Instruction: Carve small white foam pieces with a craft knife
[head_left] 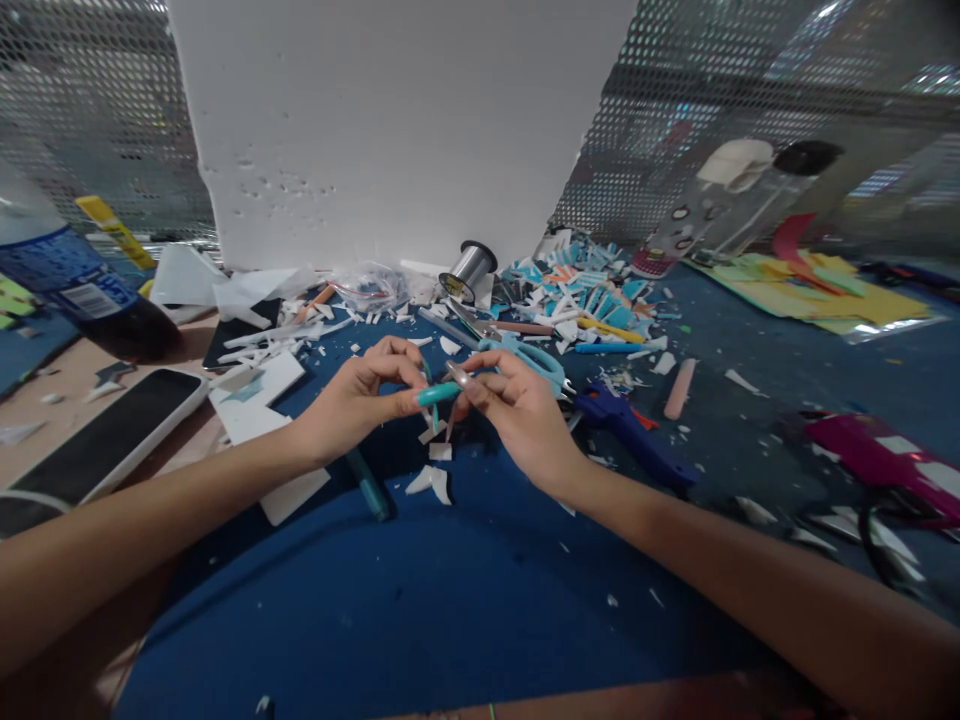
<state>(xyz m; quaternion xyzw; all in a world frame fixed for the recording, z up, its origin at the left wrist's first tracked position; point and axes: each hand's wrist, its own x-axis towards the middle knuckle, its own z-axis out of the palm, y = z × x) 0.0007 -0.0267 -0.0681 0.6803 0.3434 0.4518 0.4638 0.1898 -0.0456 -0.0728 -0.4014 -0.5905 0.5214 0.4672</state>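
My left hand [367,393] and my right hand [514,405] meet above the blue mat [420,590]. Between them is a small teal-handled craft knife [442,390] with a metal tip. The left fingers pinch its teal end, and the right fingers pinch the metal end. Below the hands lie white foam scraps [433,482] and a teal pen-like stick [369,487]. Just beyond the right hand rest teal scissors [534,360] and a blue glue gun [637,432].
A large white foam board [397,120] stands at the back against a metal mesh. A spool of silver wire [466,270], a heap of blue and white offcuts [592,295], a phone [97,440], a bottle [71,285], coloured paper sheets [817,285] and a magenta tool [877,455] surround the mat.
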